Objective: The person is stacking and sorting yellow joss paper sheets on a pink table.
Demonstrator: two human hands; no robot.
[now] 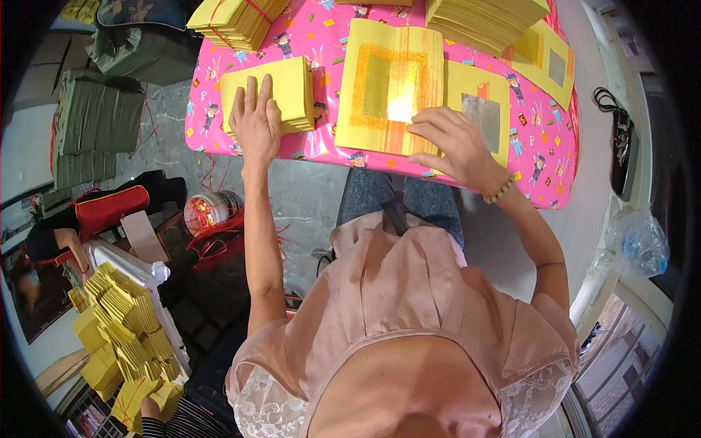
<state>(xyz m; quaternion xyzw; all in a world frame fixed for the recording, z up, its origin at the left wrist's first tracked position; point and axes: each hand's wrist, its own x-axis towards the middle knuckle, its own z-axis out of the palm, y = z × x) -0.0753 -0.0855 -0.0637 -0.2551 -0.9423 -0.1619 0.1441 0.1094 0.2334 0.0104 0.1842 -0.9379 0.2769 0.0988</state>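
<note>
1. Head view: the person is sitting at a table [562, 168] covered with a pink patterned cloth, both bare arms reaching forward over it.
2. The left hand [255, 120] is lying palm down on a small stack of yellow paper [288, 87] near the table's left front edge. Its fingers are stretched out flat and close together, pressing on the stack, not pinching anything.
3. The right hand [453, 142] is resting on the lower right corner of a large yellow sheet [387, 87] with an orange border and a shiny gold square in the middle. Its fingers are slightly spread and bent, their tips pressing on the paper; whether they are pinching an edge I cannot tell. A bead bracelet [500, 191] is sitting on that wrist.
4. The large sheet is lying at the table's middle front, just beside the small stack.
5. To its right a sheet with a silver square [482, 109] is lying partly under the right hand.
6. Tied yellow bundles [234, 20] are sitting at the far left corner, a tall loose pile [482, 22] at the far right.
7. On the floor to the left, a tub of red string [208, 212] and piled folded yellow paper [124, 328] are lying well apart from the table.
</note>
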